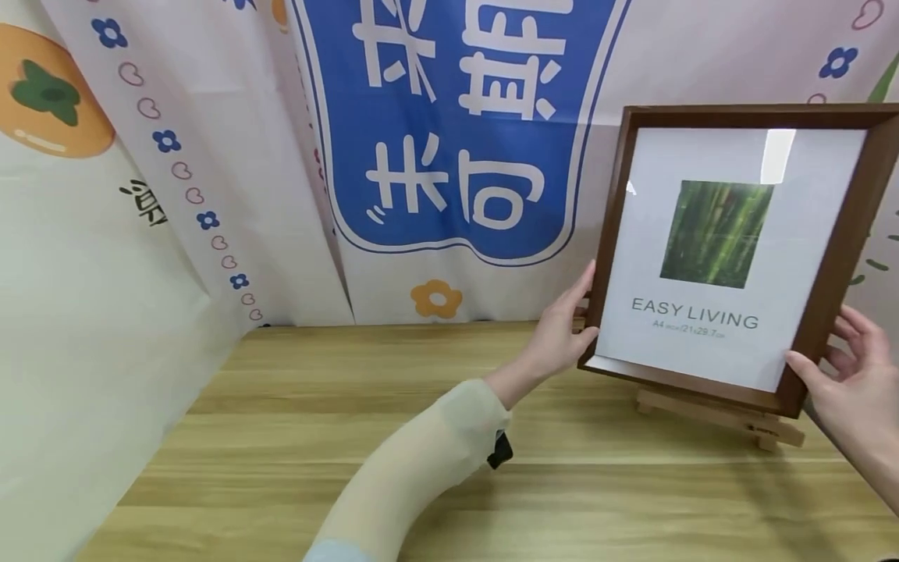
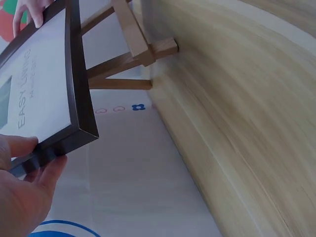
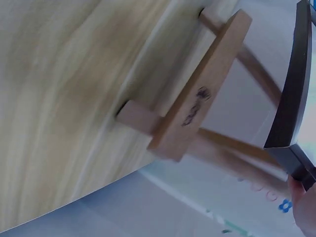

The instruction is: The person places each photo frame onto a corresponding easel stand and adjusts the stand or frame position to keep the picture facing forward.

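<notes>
A brown picture frame (image 1: 702, 359) with a bamboo print and the words EASY LIVING is at the right of the head view. My left hand (image 1: 555, 336) grips its left edge, thumb in front and fingers behind. On the opposite edge, near the lower corner, my right hand (image 1: 860, 382) holds it the same way. Below and behind the frame stands a small wooden easel (image 1: 716, 417), mostly hidden in the head view. Both wrist views show a gap between the frame's bottom edge and the easel's ledge (image 3: 202, 89).
The easel's feet rest on a wood-grain table (image 1: 295, 468). Behind it hangs a printed cloth (image 1: 232, 140) with a blue sign and flowers. A pale wall-like sheet (image 1: 70, 312) rises at the left, and one table edge shows in the right wrist view.
</notes>
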A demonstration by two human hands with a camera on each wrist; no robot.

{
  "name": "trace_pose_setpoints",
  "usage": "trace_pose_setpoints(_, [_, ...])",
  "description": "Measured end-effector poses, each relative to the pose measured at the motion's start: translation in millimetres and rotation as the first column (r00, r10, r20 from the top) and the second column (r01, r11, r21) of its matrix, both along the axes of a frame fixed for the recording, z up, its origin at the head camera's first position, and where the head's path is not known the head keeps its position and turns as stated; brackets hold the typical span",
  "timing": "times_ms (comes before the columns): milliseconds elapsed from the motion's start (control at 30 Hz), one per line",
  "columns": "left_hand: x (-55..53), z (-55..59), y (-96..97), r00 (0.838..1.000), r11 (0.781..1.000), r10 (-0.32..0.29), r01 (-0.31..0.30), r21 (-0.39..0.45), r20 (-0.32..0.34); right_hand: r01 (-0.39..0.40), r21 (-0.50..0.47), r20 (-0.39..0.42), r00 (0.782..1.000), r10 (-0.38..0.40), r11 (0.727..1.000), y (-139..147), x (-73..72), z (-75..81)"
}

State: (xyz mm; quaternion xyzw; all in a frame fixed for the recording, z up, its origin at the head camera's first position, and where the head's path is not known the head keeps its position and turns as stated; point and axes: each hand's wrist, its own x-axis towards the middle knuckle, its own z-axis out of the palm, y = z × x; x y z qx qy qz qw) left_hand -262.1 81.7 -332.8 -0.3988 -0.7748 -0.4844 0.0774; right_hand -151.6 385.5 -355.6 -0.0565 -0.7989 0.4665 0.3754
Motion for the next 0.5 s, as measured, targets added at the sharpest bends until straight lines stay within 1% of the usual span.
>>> trace_pose_setpoints(100, [-6.5, 0.7, 10.8, 1.000, 1.000, -0.018, 0.018, -0.015, 0.018, 0.042, 0.000, 0.038, 0.998, -0.042, 0.999, 7, -0.3, -4.2])
trace_pose_setpoints(167, [-9.4, -1.4, 21.0, 0.999, 0.999, -0.024, 0.024, -0.022, 0.027, 0.062, 0.007, 0.047, 0.997, -0.062, 0.998, 14, 2.2, -7.2])
trace_pose_setpoints(267, [-14.1, -6.5, 33.9, 1.000, 0.999, 0.007, -0.006, -0.040, 0.029, 0.075, 0.029, 0.037, 0.996, -0.076, 0.997, 23, 2.3, -8.7])
trace_pose_setpoints(333, [-16.9, -11.7, 41.0, 0.999, 0.998, 0.033, -0.032, -0.047, 0.028, 0.079, 0.054, 0.022, 0.997, -0.080, 0.995, 28, 1.4, -9.6])
trace_pose_setpoints(400, [-18.5, -18.2, 47.1, 0.998, 0.997, 0.051, -0.049, -0.062, 0.029, 0.073, 0.049, 0.003, 0.997, -0.073, 0.996, 33, 1.0, -11.9])
trace_pose_setpoints(467, [-19.1, -25.5, 52.7, 0.998, 0.996, 0.055, -0.052, -0.076, 0.043, 0.056, 0.036, -0.005, 0.998, -0.056, 0.998, 38, 2.3, -17.5])
trace_pose_setpoints(500, [-19.0, -29.3, 55.4, 0.997, 0.996, 0.055, -0.050, -0.079, 0.061, 0.049, 0.024, -0.005, 0.999, -0.049, 0.999, 41, 3.0, -21.0])
